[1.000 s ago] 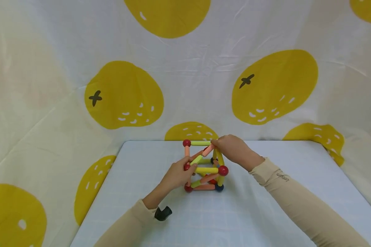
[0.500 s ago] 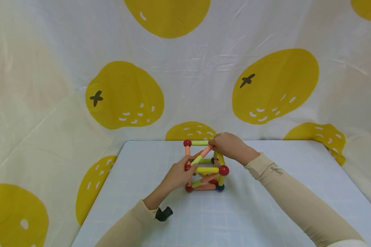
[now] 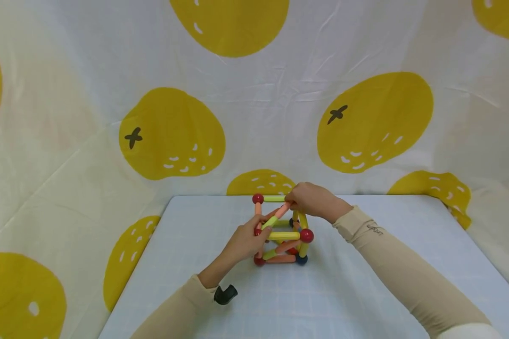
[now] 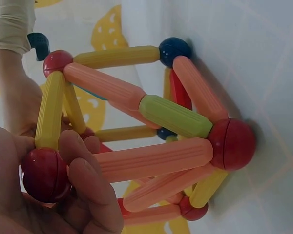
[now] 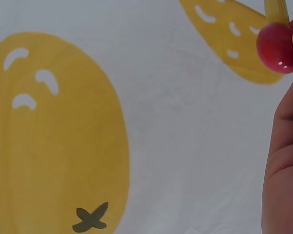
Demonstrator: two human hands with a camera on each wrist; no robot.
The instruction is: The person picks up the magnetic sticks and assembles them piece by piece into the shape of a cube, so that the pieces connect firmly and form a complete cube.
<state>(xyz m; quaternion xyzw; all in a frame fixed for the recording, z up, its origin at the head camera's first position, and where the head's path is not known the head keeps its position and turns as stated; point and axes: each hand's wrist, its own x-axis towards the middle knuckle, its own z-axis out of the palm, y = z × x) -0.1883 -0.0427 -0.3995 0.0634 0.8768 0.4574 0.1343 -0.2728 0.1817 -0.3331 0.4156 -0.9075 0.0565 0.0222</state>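
Observation:
A cube-like frame of magnetic rods and balls stands on the table, with a yellow rod (image 3: 284, 235) along its top front edge. My left hand (image 3: 244, 241) holds the red ball (image 4: 47, 176) at the near left top corner, fingers curled about it. From that corner a lime-green rod (image 3: 270, 221) slants across the top and meets a pink rod (image 3: 283, 209) end to end. My right hand (image 3: 316, 201) pinches the pink rod's far end at the back right corner, its fingertips partly hidden. In the right wrist view, a red ball (image 5: 278, 48) shows beside that hand.
The pale checked table (image 3: 186, 216) ends at a back edge just behind the frame. A white cloth (image 3: 271, 117) with yellow fruit prints hangs beyond it. A black curved piece (image 3: 225, 294) sits at the left cuff. Dark blue balls (image 3: 301, 259) mark lower right corners.
The right hand has shifted slightly left, bringing the pink rod's near end against the lime-green rod and closing the gap between them. The left hand keeps its hold on the corner.

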